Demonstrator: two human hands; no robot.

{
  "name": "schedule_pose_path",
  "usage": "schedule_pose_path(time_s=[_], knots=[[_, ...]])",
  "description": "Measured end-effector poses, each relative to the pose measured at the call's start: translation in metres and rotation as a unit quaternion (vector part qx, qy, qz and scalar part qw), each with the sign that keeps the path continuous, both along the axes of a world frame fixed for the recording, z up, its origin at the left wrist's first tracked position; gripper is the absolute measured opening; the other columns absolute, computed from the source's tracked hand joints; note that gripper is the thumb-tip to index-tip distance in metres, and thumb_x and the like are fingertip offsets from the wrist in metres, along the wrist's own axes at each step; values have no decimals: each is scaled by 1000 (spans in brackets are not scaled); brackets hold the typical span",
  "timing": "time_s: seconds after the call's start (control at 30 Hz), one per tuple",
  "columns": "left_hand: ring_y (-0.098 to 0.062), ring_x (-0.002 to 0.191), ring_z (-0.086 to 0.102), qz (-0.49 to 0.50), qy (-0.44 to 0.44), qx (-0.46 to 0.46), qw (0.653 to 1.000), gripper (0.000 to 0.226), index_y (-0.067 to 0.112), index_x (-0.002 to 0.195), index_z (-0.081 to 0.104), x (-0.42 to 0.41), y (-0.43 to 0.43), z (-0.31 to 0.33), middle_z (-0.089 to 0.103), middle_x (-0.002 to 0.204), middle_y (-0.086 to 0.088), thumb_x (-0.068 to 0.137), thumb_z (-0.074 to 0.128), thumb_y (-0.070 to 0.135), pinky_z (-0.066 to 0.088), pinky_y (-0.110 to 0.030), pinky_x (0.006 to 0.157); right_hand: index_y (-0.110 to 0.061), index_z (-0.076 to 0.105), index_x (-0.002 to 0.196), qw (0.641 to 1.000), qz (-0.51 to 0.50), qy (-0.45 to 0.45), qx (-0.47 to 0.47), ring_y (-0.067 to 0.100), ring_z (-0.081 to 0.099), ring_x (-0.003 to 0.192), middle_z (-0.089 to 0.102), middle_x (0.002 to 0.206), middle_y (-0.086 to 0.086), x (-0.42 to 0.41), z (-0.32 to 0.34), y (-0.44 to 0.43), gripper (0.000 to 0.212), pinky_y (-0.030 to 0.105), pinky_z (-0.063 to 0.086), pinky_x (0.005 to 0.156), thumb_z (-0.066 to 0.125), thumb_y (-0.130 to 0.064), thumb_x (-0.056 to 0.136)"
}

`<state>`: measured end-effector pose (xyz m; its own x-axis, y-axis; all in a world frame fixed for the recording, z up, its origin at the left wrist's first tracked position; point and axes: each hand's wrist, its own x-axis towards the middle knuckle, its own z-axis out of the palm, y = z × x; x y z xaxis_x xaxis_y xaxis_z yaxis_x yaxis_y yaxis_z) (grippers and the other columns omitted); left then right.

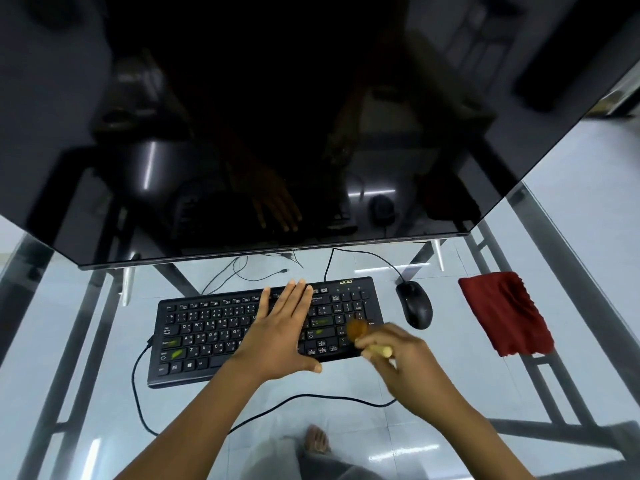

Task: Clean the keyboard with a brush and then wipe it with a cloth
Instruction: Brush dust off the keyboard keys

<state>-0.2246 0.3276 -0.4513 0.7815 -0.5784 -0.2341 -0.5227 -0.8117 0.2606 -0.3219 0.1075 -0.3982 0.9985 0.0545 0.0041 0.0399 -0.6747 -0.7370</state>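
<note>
A black keyboard (214,327) lies on the glass desk (398,382), with green specks on some of its left and right keys. My left hand (280,332) rests flat on the keyboard's middle, fingers spread, pointing away from me. My right hand (405,358) is closed around a small brush (358,330) with brown bristles and a pale handle. The blurred bristles touch the keys at the keyboard's right end. A folded dark red cloth (505,313) lies on the desk to the far right, apart from both hands.
A black mouse (414,304) sits between keyboard and cloth. A large dark monitor (242,133) stands just behind the keyboard. Cables (311,398) run across the glass in front and behind. A foot (317,439) shows through the glass below.
</note>
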Motion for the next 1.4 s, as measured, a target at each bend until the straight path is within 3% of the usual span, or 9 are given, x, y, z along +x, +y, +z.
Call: schedule_pose_path(time_s=[0.23, 0.43, 0.57, 0.73, 0.87, 0.97, 1.07, 1.23, 1.4], knots=[[-14, 140, -32, 40, 9, 18, 999, 136, 17, 149, -20, -2, 17, -3, -28, 156, 0, 60, 58, 83, -16, -51, 115, -24, 73, 96, 997, -73, -40, 2, -2, 58, 104, 61, 107, -9, -8, -8, 30, 21, 3, 40, 88, 67, -6, 88], [-13, 141, -30, 41, 8, 21, 999, 137, 14, 148, -22, -2, 18, -2, -29, 155, 1, 60, 51, 88, -16, -52, 115, -21, 70, 92, 962, -106, 129, 215, 14, 70, 79, 74, 85, -5, -10, -2, 45, 14, 22, 54, 73, 64, -8, 93], [-13, 139, -33, 39, 17, 15, 999, 136, 14, 147, -24, -2, 18, -3, -31, 154, 0, 62, 54, 85, -17, -52, 114, -18, 66, 94, 950, -272, 32, 149, 13, 72, 77, 74, 84, 0, 11, -8, 10, 9, 25, 57, 75, 62, -10, 93], [-13, 140, -30, 43, 15, -2, 999, 128, 14, 149, -19, 0, 14, -2, -25, 157, 0, 64, 39, 91, -16, -52, 115, -7, 64, 90, 961, -185, 136, 154, 15, 72, 70, 75, 70, -2, 30, 4, -6, 9, 19, 57, 64, 57, -6, 96], [-13, 140, -32, 25, 20, -1, 999, 131, 15, 149, -21, 3, 2, -1, -28, 156, 1, 62, 42, 90, -14, -53, 115, -12, 62, 92, 957, -262, 45, 118, 13, 71, 70, 73, 77, 3, 39, 3, -17, 6, 17, 53, 59, 57, -12, 96], [-12, 140, -31, 13, 18, 3, 1000, 129, 15, 149, -20, 4, 0, -3, -27, 156, 1, 64, 44, 88, -14, -52, 116, -10, 62, 89, 958, -165, 170, 160, 14, 70, 66, 71, 78, 12, 44, 11, -13, 9, 21, 56, 60, 57, -10, 96], [-13, 141, -30, 15, 12, 4, 1000, 124, 14, 149, -20, 3, -1, -5, -26, 157, 0, 69, 41, 86, -14, -52, 116, -17, 60, 85, 972, -223, 69, 35, 8, 65, 62, 69, 74, 1, 54, 6, -16, 16, 17, 51, 60, 53, -8, 96], [-13, 141, -30, 13, 12, 14, 1000, 123, 14, 149, -20, 3, -1, -6, -27, 156, 0, 67, 36, 86, -15, -51, 116, -18, 62, 86, 972, -168, 129, 99, 18, 71, 71, 73, 79, 7, 68, 11, -1, 16, 30, 58, 64, 54, -13, 98], [-13, 141, -30, 13, 13, 10, 1000, 123, 14, 149, -21, 4, -1, -6, -26, 157, 0, 68, 38, 85, -12, -52, 116, -24, 60, 86, 966, -249, 11, 66, 20, 71, 77, 73, 81, -2, 81, 6, -3, 11, 34, 56, 74, 56, -19, 96]])
